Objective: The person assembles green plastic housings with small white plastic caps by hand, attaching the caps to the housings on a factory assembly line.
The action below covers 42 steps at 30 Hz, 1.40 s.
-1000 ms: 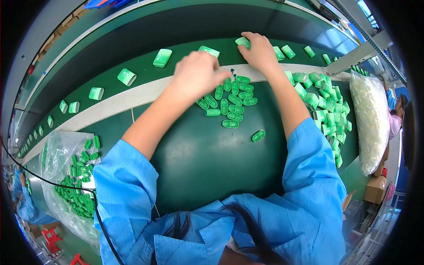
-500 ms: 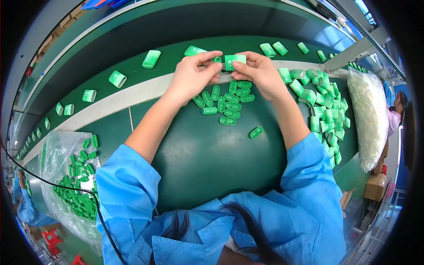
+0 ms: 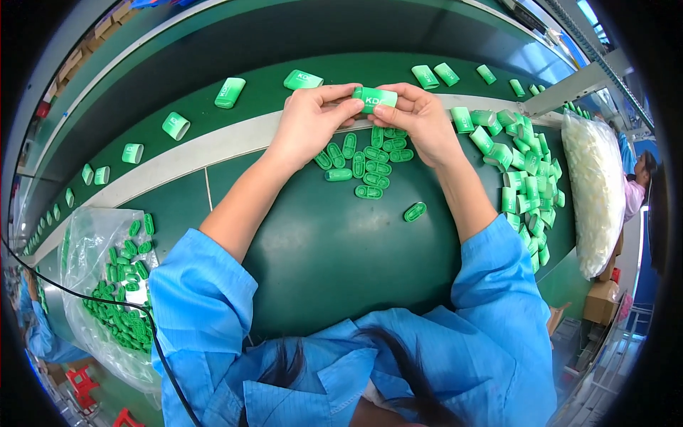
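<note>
My right hand point(image 3: 427, 122) pinches a short green-and-white casing sleeve point(image 3: 377, 100) between thumb and fingers, above the table's far edge. At the sleeve's left end, my left hand point(image 3: 304, 122) grips a green oval end cap point(image 3: 357, 92), which meets the sleeve; how deep it sits, I cannot tell. Just below my hands lie several loose green end caps point(image 3: 378, 168), with a single cap point(image 3: 415, 211) apart from them, nearer me. A heap of similar green sleeves point(image 3: 528, 183) spreads to the right of my right forearm.
Behind a pale rail point(image 3: 171, 165), more sleeves stand spaced along a green conveyor belt point(image 3: 267, 89). At left, a clear plastic bag point(image 3: 75, 263) holds many end caps, with a black cable point(image 3: 78, 293) crossing over it. A bulging bag of pale pieces point(image 3: 587, 199) stands at far right.
The cap in my left hand has come rightward against the sleeve's left end, closing the gap between them. Sleeves on the conveyor belt have shifted left.
</note>
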Available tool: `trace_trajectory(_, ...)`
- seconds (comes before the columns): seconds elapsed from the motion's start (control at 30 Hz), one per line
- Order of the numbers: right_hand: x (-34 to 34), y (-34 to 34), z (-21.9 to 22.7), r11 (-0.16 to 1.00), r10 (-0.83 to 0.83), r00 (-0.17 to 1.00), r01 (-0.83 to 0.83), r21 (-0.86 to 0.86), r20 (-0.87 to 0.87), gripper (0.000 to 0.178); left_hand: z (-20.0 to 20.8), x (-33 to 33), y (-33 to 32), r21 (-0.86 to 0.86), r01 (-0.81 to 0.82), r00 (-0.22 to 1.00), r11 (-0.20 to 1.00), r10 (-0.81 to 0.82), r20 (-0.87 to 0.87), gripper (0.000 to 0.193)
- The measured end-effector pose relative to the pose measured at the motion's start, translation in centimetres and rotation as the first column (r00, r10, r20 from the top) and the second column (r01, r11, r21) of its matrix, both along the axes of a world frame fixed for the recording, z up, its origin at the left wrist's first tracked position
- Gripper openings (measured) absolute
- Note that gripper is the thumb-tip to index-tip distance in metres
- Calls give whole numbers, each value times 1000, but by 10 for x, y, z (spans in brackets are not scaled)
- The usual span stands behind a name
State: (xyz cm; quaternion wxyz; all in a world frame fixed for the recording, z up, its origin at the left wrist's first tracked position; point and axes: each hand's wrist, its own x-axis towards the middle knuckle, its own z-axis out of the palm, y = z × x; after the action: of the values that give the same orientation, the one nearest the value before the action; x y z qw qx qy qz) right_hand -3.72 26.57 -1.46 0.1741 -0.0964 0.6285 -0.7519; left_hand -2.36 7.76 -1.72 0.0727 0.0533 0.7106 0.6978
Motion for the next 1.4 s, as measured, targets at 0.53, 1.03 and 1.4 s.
trace_trajectory(0.53,0,4,-1,999,4,999,-2,34,-54,30,7,5,-2,-295,-27,983,955,-27,-179,32)
trace_trajectory(1.03,24,-26,6,955,-211,925,265,137,-315,25,7,35,27,-536,-425,813,730,48,-580,33)
trace_trajectory(1.4,-67,0,-6,479,245,596,611,630,-765,30,0,-47,-16,-600,-240,946,763,46,-320,37)
